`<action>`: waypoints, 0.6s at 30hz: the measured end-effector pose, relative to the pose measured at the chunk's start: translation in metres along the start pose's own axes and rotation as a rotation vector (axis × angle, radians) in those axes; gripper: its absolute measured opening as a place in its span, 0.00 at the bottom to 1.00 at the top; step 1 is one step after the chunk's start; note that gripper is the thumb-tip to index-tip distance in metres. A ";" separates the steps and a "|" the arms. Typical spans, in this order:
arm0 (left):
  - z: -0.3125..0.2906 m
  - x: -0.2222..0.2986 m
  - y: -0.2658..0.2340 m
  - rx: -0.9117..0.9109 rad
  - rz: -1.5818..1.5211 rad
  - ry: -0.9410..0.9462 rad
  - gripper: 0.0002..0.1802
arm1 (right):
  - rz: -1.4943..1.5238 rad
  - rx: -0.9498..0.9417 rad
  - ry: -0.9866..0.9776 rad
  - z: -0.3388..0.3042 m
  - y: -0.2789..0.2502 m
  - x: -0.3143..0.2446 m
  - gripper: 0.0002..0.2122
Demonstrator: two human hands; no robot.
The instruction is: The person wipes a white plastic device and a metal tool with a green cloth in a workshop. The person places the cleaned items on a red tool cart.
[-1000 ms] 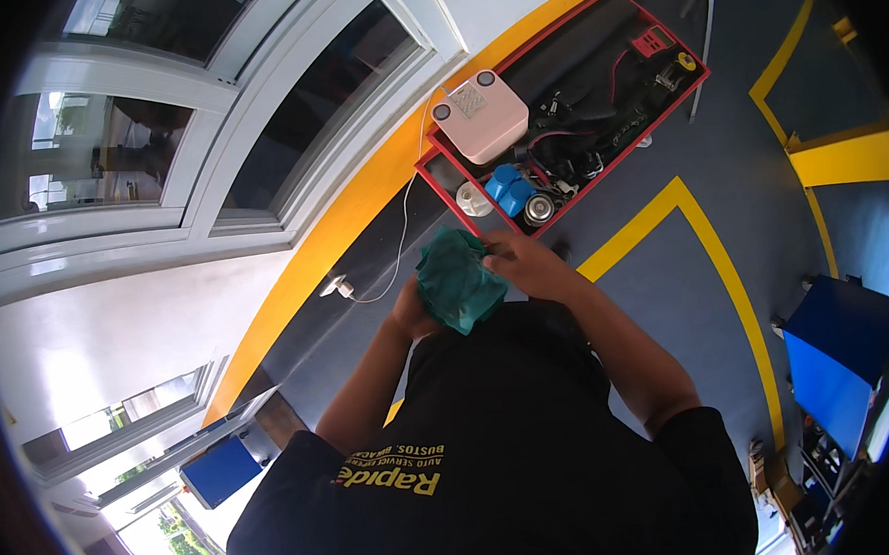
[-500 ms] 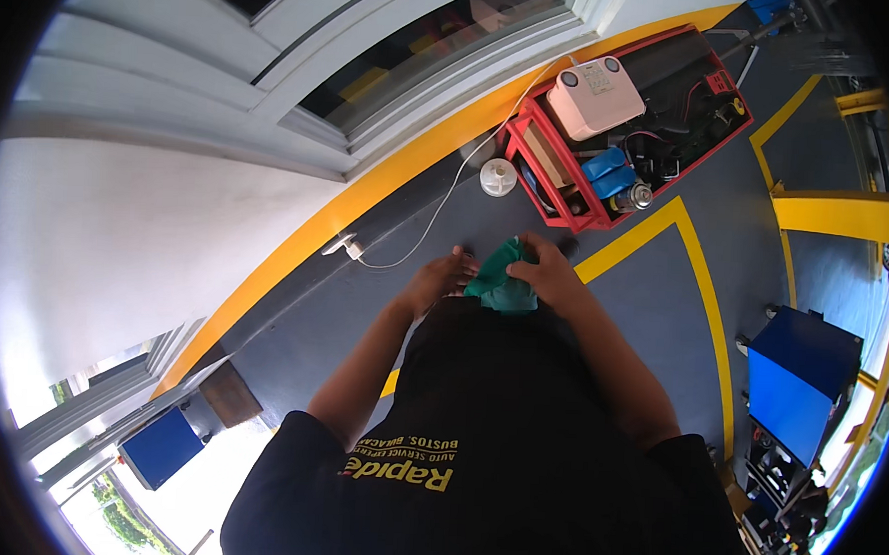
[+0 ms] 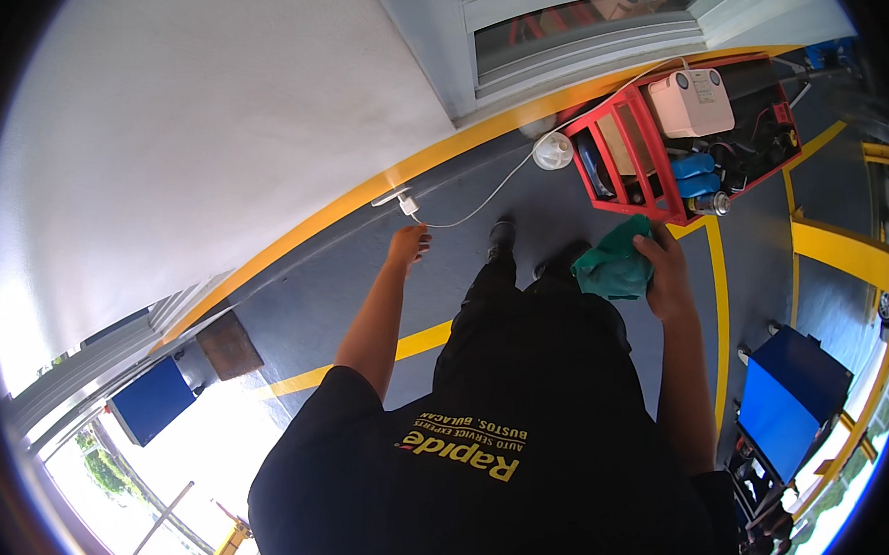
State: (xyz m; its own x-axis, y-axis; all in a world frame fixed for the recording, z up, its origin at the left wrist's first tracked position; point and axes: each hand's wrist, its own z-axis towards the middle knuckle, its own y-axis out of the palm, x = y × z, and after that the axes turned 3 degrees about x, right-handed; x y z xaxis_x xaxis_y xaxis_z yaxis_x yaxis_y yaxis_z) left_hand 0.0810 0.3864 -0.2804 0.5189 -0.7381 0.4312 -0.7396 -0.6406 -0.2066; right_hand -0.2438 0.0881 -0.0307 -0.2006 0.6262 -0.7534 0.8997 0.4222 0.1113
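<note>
My right hand (image 3: 669,275) grips a green cloth (image 3: 614,263) by its edge, and the cloth hangs bunched in front of my legs. My left hand (image 3: 408,244) is held out to the left with nothing in it that I can see, its fingers loosely bent and a little apart. In the picture it lies just below a white plug (image 3: 408,205) at the wall's foot. From the plug a white cord (image 3: 498,195) curves toward the red cart. Whether my fingers touch plug or cord, I cannot tell.
A red cart (image 3: 658,158) ahead carries a pinkish-white box (image 3: 692,105), blue items (image 3: 695,175), a spray can (image 3: 712,203) and dark tools. Beside it on the floor stands a round white container (image 3: 552,151). A blue cabinet (image 3: 791,402) is at right; a brown mat (image 3: 229,345) lies left.
Both hands were together at the green cloth. My left hand has let go and moved left toward the plug, while my right hand keeps the cloth. The view has shifted.
</note>
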 end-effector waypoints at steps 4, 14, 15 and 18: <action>0.040 -0.019 -0.016 0.047 0.006 -0.065 0.18 | -0.011 0.031 0.014 -0.010 0.001 0.003 0.17; 0.064 -0.019 -0.014 -0.016 0.112 -0.116 0.20 | 0.037 0.066 -0.016 -0.026 -0.008 0.000 0.17; 0.061 -0.023 -0.017 -0.004 0.123 -0.120 0.21 | 0.024 0.072 -0.001 -0.026 -0.006 0.003 0.18; 0.073 -0.038 -0.019 -0.014 0.141 -0.131 0.24 | -0.032 0.123 -0.001 -0.021 -0.013 0.017 0.18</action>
State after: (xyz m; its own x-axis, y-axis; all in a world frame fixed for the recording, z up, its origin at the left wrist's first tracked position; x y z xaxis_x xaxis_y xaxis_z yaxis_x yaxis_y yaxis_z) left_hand 0.1070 0.4112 -0.3563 0.4604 -0.8420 0.2810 -0.8143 -0.5267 -0.2439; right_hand -0.2672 0.1069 -0.0311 -0.2296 0.6127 -0.7562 0.9334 0.3587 0.0072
